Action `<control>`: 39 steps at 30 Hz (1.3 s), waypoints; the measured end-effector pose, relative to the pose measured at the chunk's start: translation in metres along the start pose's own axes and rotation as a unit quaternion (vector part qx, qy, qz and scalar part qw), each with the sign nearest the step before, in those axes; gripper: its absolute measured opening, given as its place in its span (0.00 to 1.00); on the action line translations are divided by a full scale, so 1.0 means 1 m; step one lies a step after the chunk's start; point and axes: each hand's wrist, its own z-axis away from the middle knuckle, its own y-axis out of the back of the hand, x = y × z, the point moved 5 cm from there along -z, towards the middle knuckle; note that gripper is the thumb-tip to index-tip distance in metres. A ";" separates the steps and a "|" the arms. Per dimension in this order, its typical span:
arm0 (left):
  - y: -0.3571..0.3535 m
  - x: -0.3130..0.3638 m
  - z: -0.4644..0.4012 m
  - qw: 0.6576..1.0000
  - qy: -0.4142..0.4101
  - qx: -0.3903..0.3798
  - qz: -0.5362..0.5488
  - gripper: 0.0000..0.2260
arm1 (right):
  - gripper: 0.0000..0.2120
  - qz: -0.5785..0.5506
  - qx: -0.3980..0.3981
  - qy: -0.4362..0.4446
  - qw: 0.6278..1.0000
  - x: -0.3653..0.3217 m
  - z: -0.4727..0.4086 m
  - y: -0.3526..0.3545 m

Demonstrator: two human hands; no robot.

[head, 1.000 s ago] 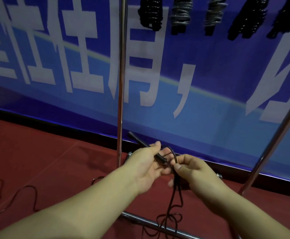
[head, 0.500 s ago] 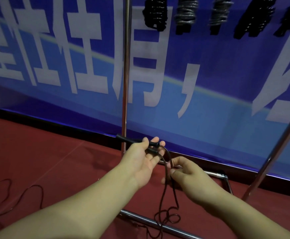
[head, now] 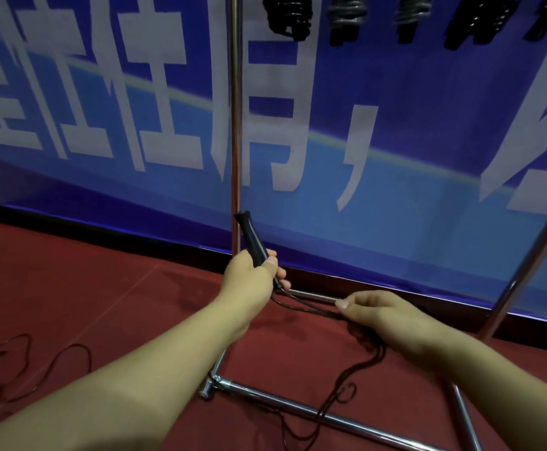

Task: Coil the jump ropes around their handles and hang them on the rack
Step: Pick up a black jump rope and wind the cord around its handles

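Left hand (head: 249,281) grips handles (head: 253,239); right hand (head: 376,315) pinches cord (head: 301,308), no wraps yet. Five coiled ropes (head: 347,17) hung on rack (head: 235,125); another rope (head: 21,369) on floor.

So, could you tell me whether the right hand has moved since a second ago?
Yes. The right hand has drawn rightward, away from the rack's upright pole and the left hand, pulling the cord out sideways.

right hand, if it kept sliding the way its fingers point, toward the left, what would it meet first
The right hand pinches the rope with fingertips pointing toward the left hand. Going straight on along the rope it would probably reach that hand's fingers below the black handle first, though depth is hard to judge.
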 end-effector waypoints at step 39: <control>-0.045 -0.020 0.048 0.907 -0.029 -0.347 -0.235 0.04 | 0.20 -0.011 0.090 0.054 0.994 0.006 0.038 0.012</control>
